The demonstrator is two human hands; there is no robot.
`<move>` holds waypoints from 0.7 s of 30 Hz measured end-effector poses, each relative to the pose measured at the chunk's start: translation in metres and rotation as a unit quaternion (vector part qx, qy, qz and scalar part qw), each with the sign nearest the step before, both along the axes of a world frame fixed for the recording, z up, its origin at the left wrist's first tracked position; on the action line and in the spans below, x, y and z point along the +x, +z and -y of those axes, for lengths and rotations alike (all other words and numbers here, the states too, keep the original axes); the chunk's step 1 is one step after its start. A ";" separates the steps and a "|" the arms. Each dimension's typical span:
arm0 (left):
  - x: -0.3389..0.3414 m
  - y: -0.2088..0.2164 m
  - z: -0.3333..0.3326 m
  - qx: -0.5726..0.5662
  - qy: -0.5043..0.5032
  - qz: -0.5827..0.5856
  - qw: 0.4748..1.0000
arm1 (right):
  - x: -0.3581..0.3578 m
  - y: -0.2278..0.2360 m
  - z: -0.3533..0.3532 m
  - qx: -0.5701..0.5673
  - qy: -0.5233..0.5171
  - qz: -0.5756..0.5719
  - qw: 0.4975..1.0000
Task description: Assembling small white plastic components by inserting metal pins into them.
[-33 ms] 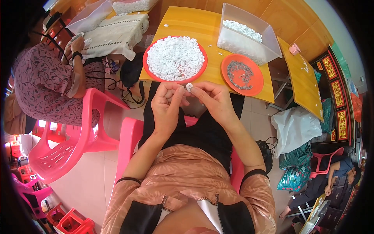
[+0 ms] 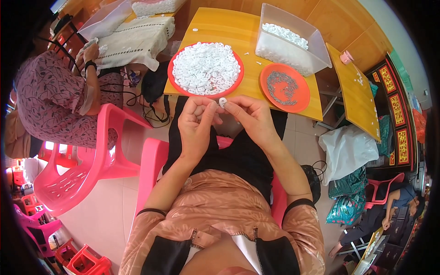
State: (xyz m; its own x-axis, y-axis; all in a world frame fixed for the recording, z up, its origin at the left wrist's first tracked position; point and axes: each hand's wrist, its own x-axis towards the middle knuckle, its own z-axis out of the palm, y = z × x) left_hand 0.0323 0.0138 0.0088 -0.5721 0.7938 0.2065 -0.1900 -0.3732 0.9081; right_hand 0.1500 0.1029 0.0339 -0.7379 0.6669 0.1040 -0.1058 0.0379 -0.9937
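Note:
Just in front of the table's near edge, both of my hands are raised close together over my lap. Between thumb and forefinger my right hand (image 2: 252,120) pinches a small white oval plastic piece (image 2: 222,101) with a hole in it. My left hand (image 2: 198,120) is closed, its thumb and fingertips right beside that piece; what they grip is too small to make out. Beyond the hands, a round red tray (image 2: 171,79) holds a heap of similar white pieces. To its right, an orange-red plate (image 2: 300,91) carries many small grey metal parts, perhaps screws or pins.
A clear plastic bin (image 2: 293,52) of white pieces stands at the back right of the yellow table (image 2: 224,23). Another person (image 2: 59,96) works at the left, near a pink chair (image 2: 110,137). A white bag (image 2: 348,149) and teal bags (image 2: 347,208) lie at the right.

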 end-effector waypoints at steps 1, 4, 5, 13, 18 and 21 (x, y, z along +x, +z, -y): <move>0.000 0.000 0.000 0.000 0.001 -0.005 1.000 | 0.000 0.000 -0.001 0.004 -0.002 0.001 1.000; 0.003 0.002 0.001 -0.011 -0.006 -0.018 1.000 | 0.002 -0.002 -0.003 0.024 -0.005 0.012 1.000; 0.003 0.001 0.001 -0.012 -0.007 -0.018 1.000 | 0.003 -0.002 -0.003 0.040 -0.005 0.022 0.999; 0.010 -0.001 0.002 0.001 0.005 0.000 1.000 | 0.006 0.002 -0.002 0.077 -0.005 0.051 0.996; 0.014 0.002 0.002 -0.020 -0.032 0.016 0.999 | 0.013 0.000 -0.008 0.094 -0.013 0.059 0.994; 0.002 -0.003 -0.002 -0.063 -0.083 0.011 0.994 | 0.021 0.003 -0.011 0.101 -0.007 0.041 0.994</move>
